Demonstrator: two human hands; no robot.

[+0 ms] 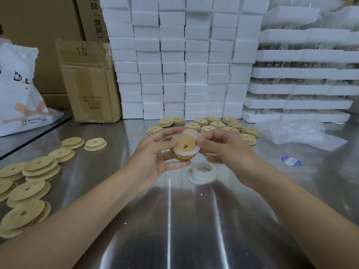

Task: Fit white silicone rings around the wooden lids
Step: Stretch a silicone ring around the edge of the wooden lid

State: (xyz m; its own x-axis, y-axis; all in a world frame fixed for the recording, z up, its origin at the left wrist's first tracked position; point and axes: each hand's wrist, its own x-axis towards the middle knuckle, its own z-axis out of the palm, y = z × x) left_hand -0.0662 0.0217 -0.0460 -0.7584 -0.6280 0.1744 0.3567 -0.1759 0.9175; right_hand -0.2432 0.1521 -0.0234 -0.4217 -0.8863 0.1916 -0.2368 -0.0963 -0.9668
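We see the left hand raised above the middle of the table, its thumb over the top and its fingers curled underneath, clamped on the left edge of a wooden lid. The lid is tilted with its small centre hole facing us. A white silicone ring lies around its face; whether it is fully seated we cannot tell. The right hand meets it from the other side, with thumb and forefinger pressed together on the ring at the lid's right edge and the other fingers curled below.

Just under the hands, a pile of loose rings rests on the steel table. At the far left of the table, bare lids lie in overlapping heaps. Behind the hands more lids sit in short stacks. To the right lie a crumpled clear plastic bag and a blue sticker.

At the back left we see a white printed bag and a cardboard box. A wall of white foam blocks fills the centre, with stacked foam trays at right.
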